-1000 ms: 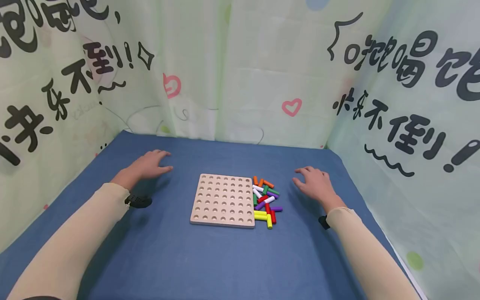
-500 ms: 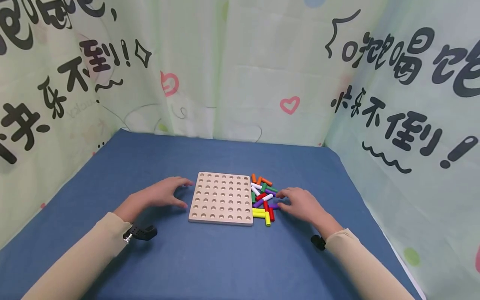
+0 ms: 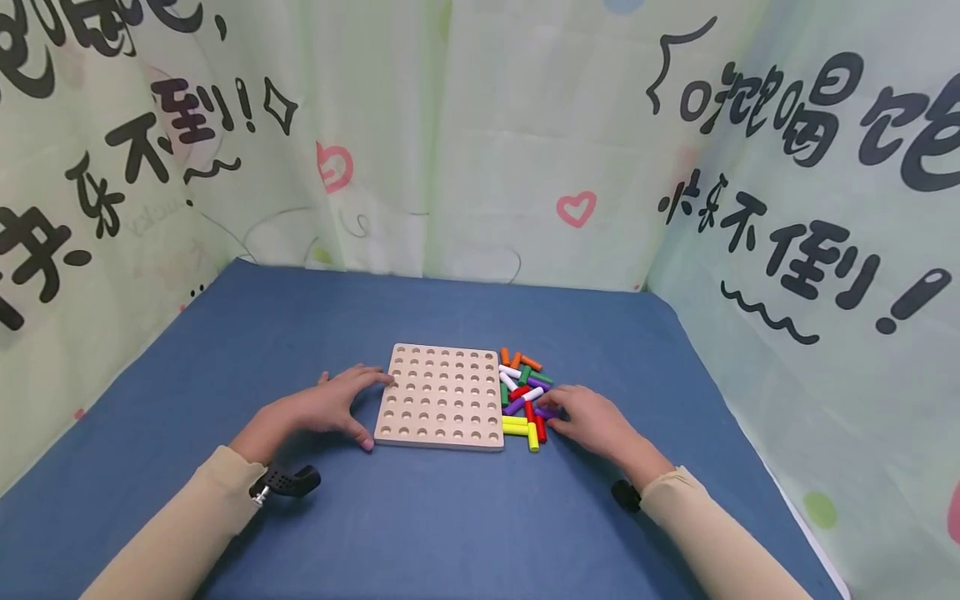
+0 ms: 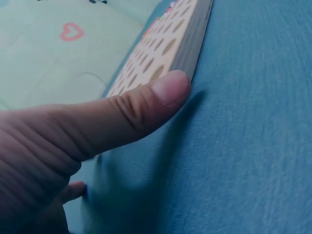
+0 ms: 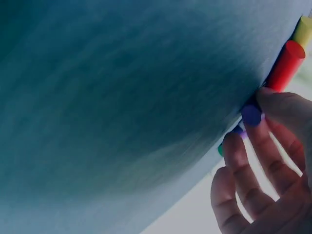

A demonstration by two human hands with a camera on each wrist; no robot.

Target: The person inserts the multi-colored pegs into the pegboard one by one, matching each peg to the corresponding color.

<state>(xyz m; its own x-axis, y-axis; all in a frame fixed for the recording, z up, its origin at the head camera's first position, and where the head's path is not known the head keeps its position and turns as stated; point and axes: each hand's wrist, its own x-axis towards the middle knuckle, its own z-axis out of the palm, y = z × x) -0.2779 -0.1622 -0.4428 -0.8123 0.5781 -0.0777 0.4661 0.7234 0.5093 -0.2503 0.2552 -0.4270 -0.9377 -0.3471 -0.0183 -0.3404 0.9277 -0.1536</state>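
A light wooden board (image 3: 442, 398) with rows of round holes lies flat on the blue table. My left hand (image 3: 330, 408) is at its left side, fingertips at the edge and thumb by the near left corner. The left wrist view has the extended thumb (image 4: 131, 107) beside the board's corner. Against the board's right side lies a loose pile of coloured pegs (image 3: 517, 392). There my right hand (image 3: 596, 421) has thumb and fingers around a purple peg (image 5: 251, 115), pinching it. A red peg (image 5: 287, 66) lies beside the thumb.
Yellow pegs (image 3: 515, 425) lie at the near end of the pile, orange pegs (image 3: 531, 363) at the far end. Blue cloth (image 3: 420, 525) covers the table. A printed curtain (image 3: 495, 150) stands around its back and sides.
My left hand has come right and nearer to me, reaching the board's left edge. The right hand has moved left and down to the pile, its fingers closing around the purple peg.
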